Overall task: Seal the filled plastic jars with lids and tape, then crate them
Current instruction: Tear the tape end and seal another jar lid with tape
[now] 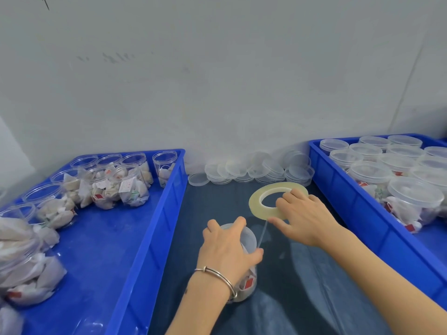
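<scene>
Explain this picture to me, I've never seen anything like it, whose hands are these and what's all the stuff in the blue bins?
There is no machine here. One camera worn on a person's head looks down at their own two hands over a dark table. The left hand holds a lidded clear jar of small packets in its grip. The right hand holds a tape roll, and a thin strip of tape runs from it down to the jar. The blue crate on the left has filled jars with no lids. The blue crate on the right has jars with lids on. Loose clear lids are piled by the wall between them.
</scene>
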